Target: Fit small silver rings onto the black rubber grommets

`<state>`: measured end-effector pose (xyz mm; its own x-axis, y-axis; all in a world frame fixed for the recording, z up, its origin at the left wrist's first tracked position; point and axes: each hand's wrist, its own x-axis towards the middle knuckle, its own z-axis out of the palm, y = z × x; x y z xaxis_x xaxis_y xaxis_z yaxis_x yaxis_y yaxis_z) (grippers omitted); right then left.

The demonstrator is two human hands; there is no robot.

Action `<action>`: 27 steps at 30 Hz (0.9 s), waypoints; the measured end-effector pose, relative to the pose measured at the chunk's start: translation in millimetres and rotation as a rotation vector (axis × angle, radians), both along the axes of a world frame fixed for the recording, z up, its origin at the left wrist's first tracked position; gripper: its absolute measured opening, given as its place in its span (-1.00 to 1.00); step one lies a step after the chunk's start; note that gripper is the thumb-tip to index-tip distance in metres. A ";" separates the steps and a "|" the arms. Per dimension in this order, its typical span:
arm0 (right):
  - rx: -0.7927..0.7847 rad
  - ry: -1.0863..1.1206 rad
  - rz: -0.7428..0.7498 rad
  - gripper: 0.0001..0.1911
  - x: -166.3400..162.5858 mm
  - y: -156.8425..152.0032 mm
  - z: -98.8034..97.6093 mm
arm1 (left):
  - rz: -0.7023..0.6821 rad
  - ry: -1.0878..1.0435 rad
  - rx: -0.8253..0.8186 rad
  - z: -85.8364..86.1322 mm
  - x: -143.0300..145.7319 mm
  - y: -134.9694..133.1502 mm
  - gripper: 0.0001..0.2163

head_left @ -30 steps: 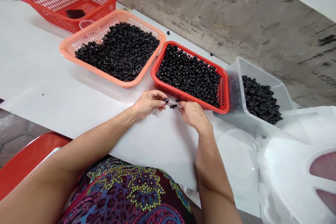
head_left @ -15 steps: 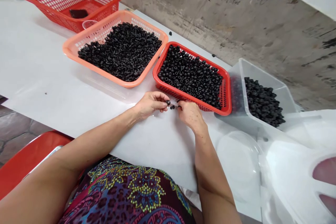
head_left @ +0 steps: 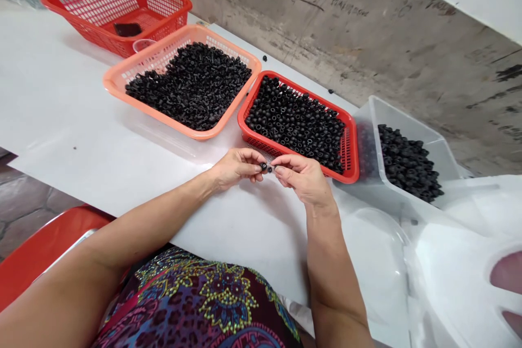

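Grip narrow on the left hand (head_left: pixel 236 169), thumb and fingertips pinching a small black bead (head_left: pixel 263 166) above the worktop (head_left: pixel 122 185) — the right hand (head_left: pixel 304 178) has lifted to meet it, fingers drawn in just beside the bead, any hold of its own impossible to tell — near the red basket (head_left: pixel 353 144).

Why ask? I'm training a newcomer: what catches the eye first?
Black beads heap an orange basket and a red one on the white table, with more in a clear tub to the right. At the red basket's front edge, the left hand pinches one bead, the right hand beside it.
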<state>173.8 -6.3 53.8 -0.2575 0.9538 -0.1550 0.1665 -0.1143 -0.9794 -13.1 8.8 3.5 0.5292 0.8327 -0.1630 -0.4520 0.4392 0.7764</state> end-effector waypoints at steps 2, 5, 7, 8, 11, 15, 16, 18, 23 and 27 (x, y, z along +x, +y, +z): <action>-0.047 0.059 -0.005 -0.76 -1.9 -0.5 0.9 | -0.005 -0.011 0.007 -0.1 0.0 -0.5 -0.81; -0.068 0.076 -0.032 -0.74 -5.1 -0.9 0.6 | 0.000 -0.019 0.002 -1.0 0.1 -0.7 -0.80; -0.044 0.045 -0.065 -0.77 -6.6 -0.7 -1.2 | 0.009 -0.020 -0.005 -1.4 0.2 -0.8 -0.80; -0.025 0.025 -0.078 -0.79 -7.1 -0.7 -2.3 | 0.014 -0.018 -0.005 -1.3 0.3 -0.8 -0.80; 0.049 -0.043 -0.091 -0.82 -8.5 -1.1 -4.5 | 0.027 0.002 0.005 -0.7 0.6 -1.0 -0.81; 0.111 -0.140 -0.120 -0.84 -12.7 -3.3 -2.6 | 0.048 0.039 0.036 -0.7 1.5 -1.3 -0.80; 0.120 -0.169 -0.124 -0.84 -14.1 -4.0 -1.8 | 0.055 0.048 0.046 -0.9 1.8 -1.3 -0.79; 0.151 -0.238 -0.121 -0.86 -16.7 -5.2 -0.8 | 0.076 0.065 0.072 -1.2 2.6 -1.4 -0.77; 0.300 -0.408 -0.120 -0.88 -19.0 -8.1 -4.0 | 0.145 0.131 0.133 -0.2 4.5 -1.6 -0.78; 0.523 -0.590 -0.099 -0.94 -19.0 -10.9 -7.8 | 0.173 0.210 0.180 -0.7 6.4 -2.6 -0.83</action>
<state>154.8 -17.2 46.0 -0.1823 0.9547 0.2354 0.6881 0.2949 -0.6630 -6.7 6.2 2.8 0.3479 0.9327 -0.0955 -0.3302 0.2172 0.9186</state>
